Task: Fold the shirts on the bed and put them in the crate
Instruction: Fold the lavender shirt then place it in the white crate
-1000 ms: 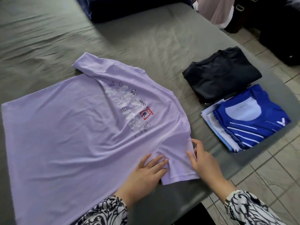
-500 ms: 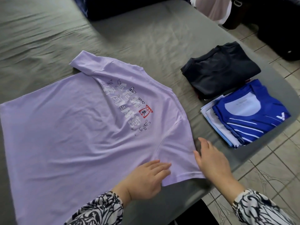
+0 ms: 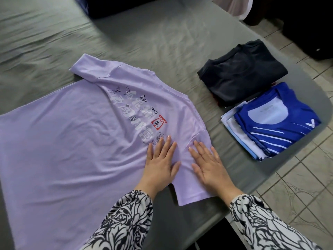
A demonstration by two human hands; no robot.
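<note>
A lilac T-shirt (image 3: 75, 134) with a printed design lies spread flat on the grey bed (image 3: 162, 51). Its near sleeve points toward me at the bed's front edge. My left hand (image 3: 160, 163) presses flat on the shirt just below the print, fingers straight. My right hand (image 3: 209, 165) lies flat on the near sleeve beside it, fingers spread. A folded dark shirt (image 3: 243, 73) and a folded blue shirt (image 3: 277, 118) on a small stack of white and pale blue ones sit at the bed's right corner. No crate is in view.
Tiled floor (image 3: 297, 177) runs along the bed's right side. A dark blue bundle (image 3: 115, 6) lies at the far end of the bed. Dark bags and a pale garment (image 3: 236, 6) stand beyond the far right corner.
Both hands have moved forward onto the shirt. The left went from the sleeve's underarm up toward the print. The right came off the sleeve's edge and now lies flat on the sleeve.
</note>
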